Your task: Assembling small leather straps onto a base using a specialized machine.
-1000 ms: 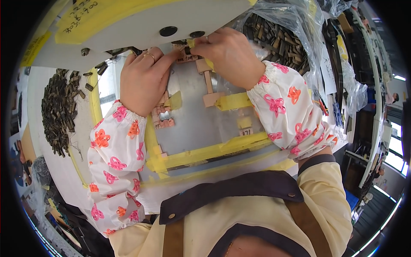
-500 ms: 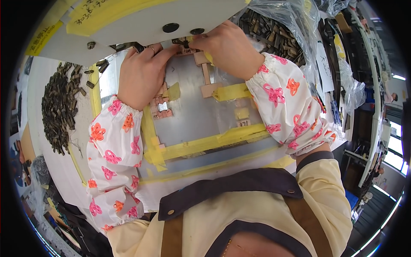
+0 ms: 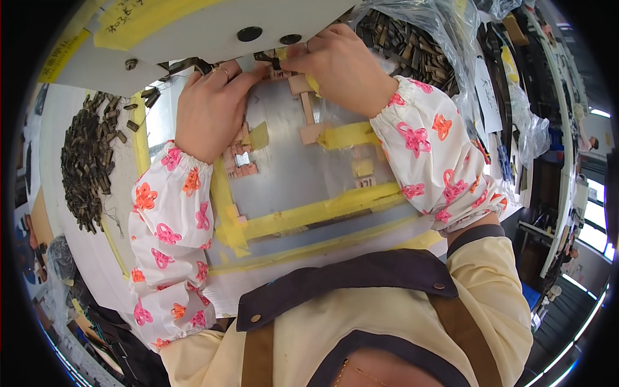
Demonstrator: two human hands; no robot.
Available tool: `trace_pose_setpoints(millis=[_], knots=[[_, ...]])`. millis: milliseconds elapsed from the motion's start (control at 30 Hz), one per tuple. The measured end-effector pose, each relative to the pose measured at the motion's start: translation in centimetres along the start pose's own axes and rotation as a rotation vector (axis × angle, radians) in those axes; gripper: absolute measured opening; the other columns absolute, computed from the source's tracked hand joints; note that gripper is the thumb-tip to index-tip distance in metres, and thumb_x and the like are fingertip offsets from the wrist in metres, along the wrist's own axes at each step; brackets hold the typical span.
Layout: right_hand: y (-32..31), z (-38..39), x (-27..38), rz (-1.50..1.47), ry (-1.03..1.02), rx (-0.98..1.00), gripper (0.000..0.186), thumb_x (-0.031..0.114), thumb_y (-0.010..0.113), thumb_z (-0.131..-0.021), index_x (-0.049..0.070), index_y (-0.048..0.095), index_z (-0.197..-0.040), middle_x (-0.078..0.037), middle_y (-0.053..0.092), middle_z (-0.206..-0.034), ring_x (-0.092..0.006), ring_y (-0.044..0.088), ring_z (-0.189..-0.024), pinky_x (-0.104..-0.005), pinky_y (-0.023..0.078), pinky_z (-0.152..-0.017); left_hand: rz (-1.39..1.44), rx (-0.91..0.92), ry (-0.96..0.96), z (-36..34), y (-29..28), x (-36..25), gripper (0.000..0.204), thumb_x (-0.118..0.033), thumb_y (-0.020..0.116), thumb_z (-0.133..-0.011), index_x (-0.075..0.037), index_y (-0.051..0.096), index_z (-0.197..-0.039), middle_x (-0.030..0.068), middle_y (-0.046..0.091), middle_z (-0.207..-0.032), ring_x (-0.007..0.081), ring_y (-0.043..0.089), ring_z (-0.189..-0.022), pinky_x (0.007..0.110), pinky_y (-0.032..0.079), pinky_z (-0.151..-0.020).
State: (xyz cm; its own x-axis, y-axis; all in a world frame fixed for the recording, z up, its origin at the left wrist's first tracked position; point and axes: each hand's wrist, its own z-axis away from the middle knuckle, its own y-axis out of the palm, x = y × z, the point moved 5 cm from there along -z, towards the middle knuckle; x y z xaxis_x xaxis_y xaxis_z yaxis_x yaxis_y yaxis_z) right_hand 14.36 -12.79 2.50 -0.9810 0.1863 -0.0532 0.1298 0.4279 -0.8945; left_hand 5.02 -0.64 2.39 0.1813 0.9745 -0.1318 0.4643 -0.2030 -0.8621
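Note:
Both my hands reach under the front of a sewing-type machine head [image 3: 193,35], on either side of a small dark metal foot [image 3: 269,60]. My left hand [image 3: 211,116] is bent, its index finger stretched toward the foot and its other fingers curled, their tips partly hidden under the head. On the foot's right, my right hand [image 3: 342,72] is closed, thumb and index finger pinched close to the metal. Whatever lies between the fingers is too small and covered to make out. Below them is a metal plate [image 3: 277,184] with pinkish guide blocks [image 3: 308,109] stuck on it.
Yellow tape [image 3: 296,222] borders the plate. A heap of small dark folded strap pieces [image 3: 87,164] lies at the left, a few loose near the plate. Dark flat strips [image 3: 412,48] fill a clear plastic bag [image 3: 467,42] at the far right. The machine head overhangs the far side.
Both hands stay at the foot with only slight finger movement. A ring on my right hand now shows more clearly. The whole view has shifted a little.

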Motion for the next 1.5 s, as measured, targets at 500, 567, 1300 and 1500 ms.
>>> trace_pose_setpoints(millis=[500,567,1300,1500], knots=[[-2.5,1.3,0.0,-0.185,0.131,-0.102,0.024,0.005,0.065,-0.066,0.009,0.065,-0.089,-0.004,0.061,-0.088,-0.0253,0.057,-0.088,-0.0371,0.046,-0.076,0.068,-0.055,-0.073,0.4,-0.4,0.7,0.021,-0.004,0.055,-0.079,-0.011,0.063,-0.097,0.0040,0.061,-0.081,0.0225,0.056,-0.070,0.033,0.039,-0.065],[-4.4,2.4,-1.3,-0.136,0.199,-0.051,0.020,0.006,0.065,-0.068,0.008,0.065,-0.088,-0.005,0.060,-0.087,-0.0258,0.058,-0.085,-0.0371,0.047,-0.073,0.050,-0.088,-0.079,1.3,-1.0,1.2,0.021,-0.004,0.054,-0.080,-0.010,0.063,-0.097,0.0044,0.061,-0.080,0.0229,0.055,-0.069,0.033,0.039,-0.066],[-1.9,1.3,-1.8,-0.647,0.301,0.069,0.019,0.006,0.058,-0.084,-0.002,0.052,-0.100,-0.015,0.062,-0.083,-0.0343,0.060,-0.071,-0.0345,0.048,-0.063,0.006,0.043,-0.091,-0.3,0.7,1.6,0.021,0.001,0.055,-0.079,-0.003,0.062,-0.098,0.0151,0.063,-0.091,0.0330,0.061,-0.076,0.037,0.048,-0.063],[0.0,1.4,-1.9,-0.844,0.417,-0.003,0.018,0.008,0.063,-0.081,-0.003,0.060,-0.095,-0.017,0.064,-0.084,-0.0261,0.064,-0.072,-0.0312,0.049,-0.063,-0.061,0.043,-0.039,-0.4,0.5,1.1,0.019,-0.002,0.057,-0.079,-0.006,0.063,-0.097,0.0110,0.064,-0.083,0.0291,0.061,-0.073,0.036,0.047,-0.065]])
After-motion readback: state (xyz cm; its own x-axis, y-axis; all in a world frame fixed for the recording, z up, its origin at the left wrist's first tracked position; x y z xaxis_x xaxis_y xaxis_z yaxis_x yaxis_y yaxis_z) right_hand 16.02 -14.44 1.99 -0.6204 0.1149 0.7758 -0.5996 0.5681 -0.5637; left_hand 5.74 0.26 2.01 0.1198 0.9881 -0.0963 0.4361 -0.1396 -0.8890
